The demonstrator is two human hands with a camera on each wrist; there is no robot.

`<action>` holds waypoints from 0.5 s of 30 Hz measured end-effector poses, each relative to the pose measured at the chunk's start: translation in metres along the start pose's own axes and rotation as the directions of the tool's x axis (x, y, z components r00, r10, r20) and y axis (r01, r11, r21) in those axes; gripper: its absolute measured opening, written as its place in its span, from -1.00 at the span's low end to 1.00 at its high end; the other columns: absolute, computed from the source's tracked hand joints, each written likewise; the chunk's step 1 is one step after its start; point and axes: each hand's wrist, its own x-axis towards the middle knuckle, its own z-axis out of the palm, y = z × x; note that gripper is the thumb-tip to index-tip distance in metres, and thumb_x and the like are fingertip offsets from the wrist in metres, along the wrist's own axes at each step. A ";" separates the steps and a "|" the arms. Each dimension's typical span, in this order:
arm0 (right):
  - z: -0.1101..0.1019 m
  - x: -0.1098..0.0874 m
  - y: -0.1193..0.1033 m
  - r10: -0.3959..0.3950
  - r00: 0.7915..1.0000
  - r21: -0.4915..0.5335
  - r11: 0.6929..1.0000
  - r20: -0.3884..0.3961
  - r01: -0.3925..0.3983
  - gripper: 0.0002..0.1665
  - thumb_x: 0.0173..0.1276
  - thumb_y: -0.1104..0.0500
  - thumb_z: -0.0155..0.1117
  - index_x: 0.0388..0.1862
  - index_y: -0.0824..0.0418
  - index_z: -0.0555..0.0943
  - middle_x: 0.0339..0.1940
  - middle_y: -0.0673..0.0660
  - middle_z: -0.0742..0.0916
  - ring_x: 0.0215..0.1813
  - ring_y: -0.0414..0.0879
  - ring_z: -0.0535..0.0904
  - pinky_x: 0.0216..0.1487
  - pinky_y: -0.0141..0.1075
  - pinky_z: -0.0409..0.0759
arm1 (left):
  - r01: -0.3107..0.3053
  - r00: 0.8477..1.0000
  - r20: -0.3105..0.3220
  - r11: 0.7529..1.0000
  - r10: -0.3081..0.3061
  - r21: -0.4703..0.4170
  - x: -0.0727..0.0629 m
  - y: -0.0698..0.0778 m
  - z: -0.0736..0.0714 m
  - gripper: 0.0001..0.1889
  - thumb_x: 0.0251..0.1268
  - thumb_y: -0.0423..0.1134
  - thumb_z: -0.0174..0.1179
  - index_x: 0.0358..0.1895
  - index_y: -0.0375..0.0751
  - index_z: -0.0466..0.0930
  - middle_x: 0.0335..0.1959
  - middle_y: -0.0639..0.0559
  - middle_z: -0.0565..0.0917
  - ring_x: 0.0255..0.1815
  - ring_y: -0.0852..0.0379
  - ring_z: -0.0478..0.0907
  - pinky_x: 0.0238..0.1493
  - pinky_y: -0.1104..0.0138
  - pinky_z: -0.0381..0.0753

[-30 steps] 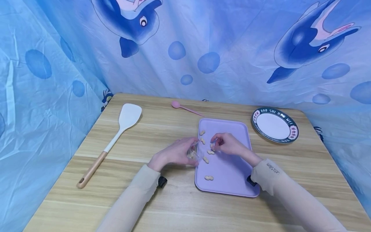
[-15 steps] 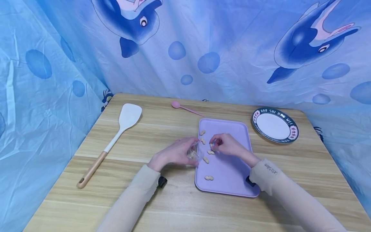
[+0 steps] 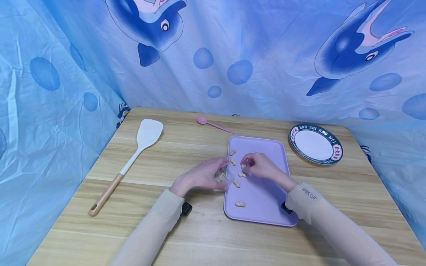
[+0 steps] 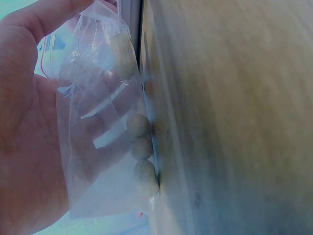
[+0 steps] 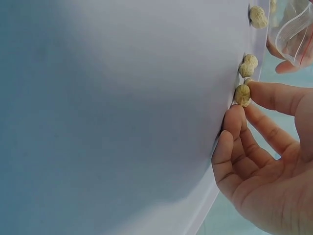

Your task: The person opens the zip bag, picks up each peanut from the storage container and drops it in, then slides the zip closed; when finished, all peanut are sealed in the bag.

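My left hand (image 3: pixel 199 175) holds a clear plastic zip bag (image 4: pixel 93 161) at the left edge of the lilac tray (image 3: pixel 261 201). In the left wrist view, several peanuts (image 4: pixel 139 126) show inside the bag, and fingers lie behind it. The bag's mouth, with a red line, appears at the upper right of the right wrist view. Over the tray, my right hand (image 3: pixel 263 165) pinches a peanut (image 5: pixel 242 95) between thumb and fingertips, close to the tray's surface. Another peanut (image 3: pixel 242 174) lies just below those fingertips. More peanuts (image 3: pixel 236 183) are scattered along the tray's left side.
A white spatula (image 3: pixel 148 133) with a wooden handle lies to the left. Behind the tray is a pink spoon (image 3: pixel 202 119). A dark-rimmed plate (image 3: pixel 314 144) stands at the back right. Blue dolphin-print curtain (image 3: pixel 239 96) encloses the table.
The right hand has shifted very slightly left with its peanut, and its forearm has moved a little. The left hand and bag stay in place.
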 end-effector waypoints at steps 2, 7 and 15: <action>0.000 0.000 -0.001 -0.002 1.000 -0.004 1.000 -0.005 0.002 -0.84 0.13 0.33 0.42 -0.26 0.28 0.70 -0.57 0.01 0.61 -0.52 -0.19 0.45 -0.45 -0.32 0.42 | 0.001 1.000 -0.001 1.000 -0.001 -0.001 0.000 0.000 0.000 -0.06 0.02 0.06 0.51 0.46 -0.18 0.26 0.20 -0.02 0.56 0.30 0.05 0.42 0.44 0.03 0.20; 0.001 0.000 -0.001 -0.002 1.000 -0.005 1.000 -0.016 0.002 -0.83 0.11 0.34 0.42 -0.26 0.28 0.70 -0.58 0.00 0.60 -0.54 -0.19 0.44 -0.46 -0.33 0.41 | -0.001 1.000 -0.003 1.000 0.001 -0.004 -0.001 0.001 0.000 -0.06 0.02 0.06 0.51 0.46 -0.18 0.26 0.20 -0.02 0.56 0.30 0.05 0.42 0.43 0.03 0.20; -0.002 0.001 0.000 0.014 0.999 0.002 1.000 -0.031 -0.014 -0.81 0.10 0.34 0.41 -0.25 0.28 0.72 -0.56 0.00 0.64 -0.54 -0.19 0.48 -0.47 -0.31 0.45 | -0.010 1.000 -0.005 1.000 0.010 -0.011 -0.001 0.000 -0.001 -0.06 0.02 0.07 0.51 0.46 -0.17 0.27 0.19 -0.02 0.57 0.28 0.05 0.43 0.41 0.02 0.23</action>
